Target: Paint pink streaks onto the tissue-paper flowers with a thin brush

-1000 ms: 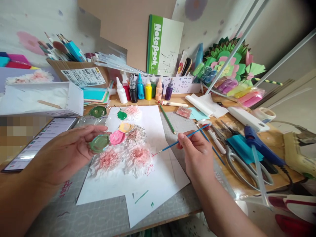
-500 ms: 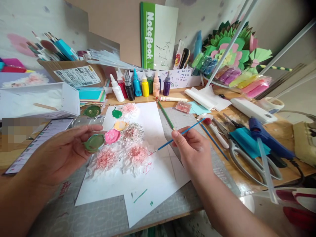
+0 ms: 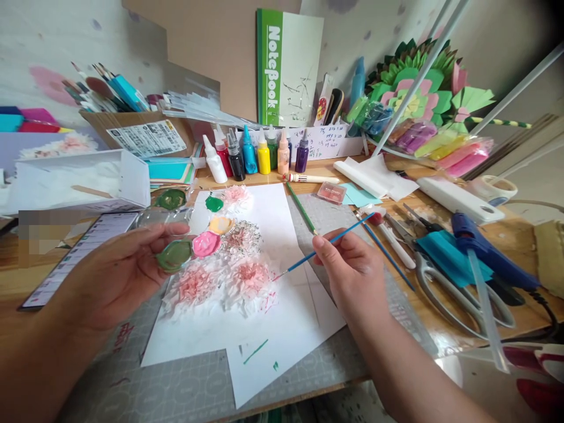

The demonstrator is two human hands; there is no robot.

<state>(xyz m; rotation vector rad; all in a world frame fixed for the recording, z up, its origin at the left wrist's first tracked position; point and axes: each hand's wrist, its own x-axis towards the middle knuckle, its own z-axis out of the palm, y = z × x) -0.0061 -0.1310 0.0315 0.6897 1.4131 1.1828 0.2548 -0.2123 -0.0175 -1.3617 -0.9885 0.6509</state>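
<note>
My left hand (image 3: 127,264) holds a clear plastic paint palette (image 3: 194,229) by its edge, raised over the paper. Its wells carry olive green, pink, pale orange and bright green paint. Between the thumb and fingers of my right hand (image 3: 350,261) is a thin blue paintbrush (image 3: 328,242), its tip by small pink marks on the white paper (image 3: 268,323). Several ruffled pink-and-white paper flowers (image 3: 251,276) lie on that sheet, left of the brush tip. One flower farther back has dark speckles. A green pencil (image 3: 301,205) rests just beyond my right hand.
A row of paint bottles (image 3: 263,154) stands at the back before a notebook (image 3: 291,70). To the right lie scissors (image 3: 467,305), a blue glue gun (image 3: 493,255) and another blue brush (image 3: 392,255). A phone (image 3: 83,258) and a white box (image 3: 83,182) are at left.
The whole view has shifted slightly, so the scene sits a little farther right. Both hands keep their holds on the palette and paintbrush; the brush tip stays near the pink marks.
</note>
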